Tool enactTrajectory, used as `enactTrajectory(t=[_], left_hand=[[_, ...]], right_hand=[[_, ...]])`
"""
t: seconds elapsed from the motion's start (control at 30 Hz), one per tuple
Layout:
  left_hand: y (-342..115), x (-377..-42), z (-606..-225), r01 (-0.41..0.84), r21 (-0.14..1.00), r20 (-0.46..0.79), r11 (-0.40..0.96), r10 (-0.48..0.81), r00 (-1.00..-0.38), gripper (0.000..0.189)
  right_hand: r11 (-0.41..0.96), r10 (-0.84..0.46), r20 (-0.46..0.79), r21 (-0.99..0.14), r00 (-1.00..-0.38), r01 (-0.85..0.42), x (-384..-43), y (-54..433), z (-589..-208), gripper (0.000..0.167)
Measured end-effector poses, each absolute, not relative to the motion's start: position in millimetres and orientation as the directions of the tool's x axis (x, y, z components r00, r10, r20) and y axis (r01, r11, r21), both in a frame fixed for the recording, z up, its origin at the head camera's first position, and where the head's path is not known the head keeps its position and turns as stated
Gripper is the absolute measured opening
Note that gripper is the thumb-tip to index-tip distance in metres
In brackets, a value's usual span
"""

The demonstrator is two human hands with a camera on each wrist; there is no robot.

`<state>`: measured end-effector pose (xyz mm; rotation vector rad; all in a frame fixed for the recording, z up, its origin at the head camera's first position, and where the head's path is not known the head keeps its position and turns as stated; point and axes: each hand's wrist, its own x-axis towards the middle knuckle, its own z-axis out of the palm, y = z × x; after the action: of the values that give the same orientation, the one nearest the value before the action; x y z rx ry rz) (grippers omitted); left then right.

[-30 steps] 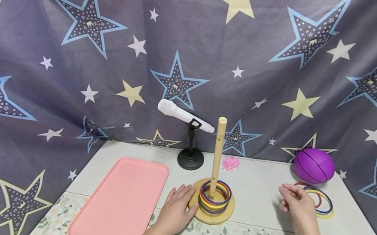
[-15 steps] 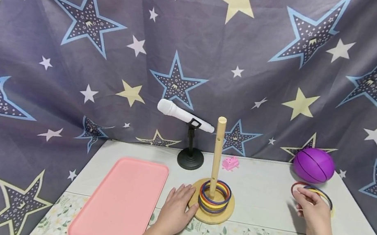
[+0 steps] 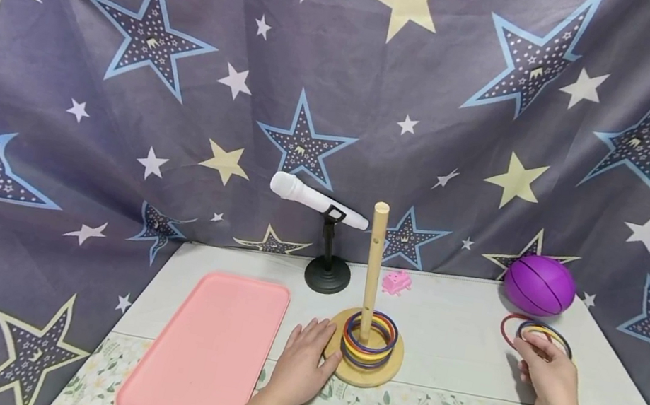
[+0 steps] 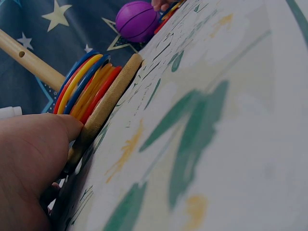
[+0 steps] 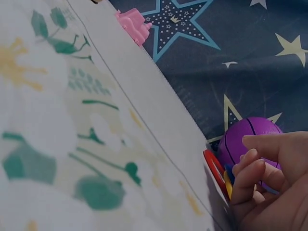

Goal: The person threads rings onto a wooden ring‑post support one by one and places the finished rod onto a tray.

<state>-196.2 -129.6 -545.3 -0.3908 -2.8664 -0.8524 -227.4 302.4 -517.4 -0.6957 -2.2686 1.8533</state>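
Note:
A wooden peg (image 3: 373,268) rises from a round wooden base (image 3: 363,377), with several coloured rings (image 3: 369,342) in blue, red and yellow stacked round it. My left hand (image 3: 300,367) rests at the base's left side, fingers straight. In the left wrist view its thumb (image 4: 72,126) lies at the base's rim, close to the lowest red ring (image 4: 101,94). My right hand (image 3: 550,376) is over loose rings at the right, fingers loosely bent. A red ring (image 3: 503,325) and a blue ring (image 3: 567,343) show beyond it; its fingertips overlap a yellow ring (image 3: 536,327).
A purple ball (image 3: 539,285) sits behind the loose rings. A white microphone (image 3: 319,199) on a black stand (image 3: 327,274) and a small pink toy (image 3: 397,283) stand at the back. A pink tray (image 3: 205,354) lies at the left.
My right hand has moved right, from beside the loose rings to over them, then slightly down and nearer. The left hand has stayed on the base.

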Motion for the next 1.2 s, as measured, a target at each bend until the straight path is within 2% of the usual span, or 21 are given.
enactTrajectory(t=[0.23,0.4,0.5,0.7,1.2], left_hand=[[-129.1,-194.9,-544.8,0.303,0.516,0.225,0.801,0.215,-0.950,0.059],[-129.5,-194.2,-544.5,0.316,0.512,0.245,0.799,0.217,-0.945,0.058],[-129.6,-194.3,-544.5,0.315,0.512,0.241,0.800,0.218,-0.946,0.059],[-129.5,-194.6,-544.2,0.300,0.517,0.215,0.802,0.218,-0.952,0.059],[-130.2,-196.1,-545.9,0.299,0.514,0.211,0.804,0.219,-0.953,0.058]], right_hand=[[0.097,0.451,-0.201,-0.957,-0.870,0.272,-227.7,304.1,-520.4,0.058],[0.027,0.488,-0.205,-0.968,-0.848,0.250,-227.1,306.0,-522.1,0.049],[0.007,0.497,-0.203,-0.971,-0.844,0.238,-226.1,306.8,-522.4,0.049],[0.115,0.467,-0.186,-0.956,-0.865,0.268,-226.1,306.4,-523.8,0.060],[0.314,0.375,-0.106,-0.920,-0.921,0.234,-224.5,300.5,-525.7,0.055]])
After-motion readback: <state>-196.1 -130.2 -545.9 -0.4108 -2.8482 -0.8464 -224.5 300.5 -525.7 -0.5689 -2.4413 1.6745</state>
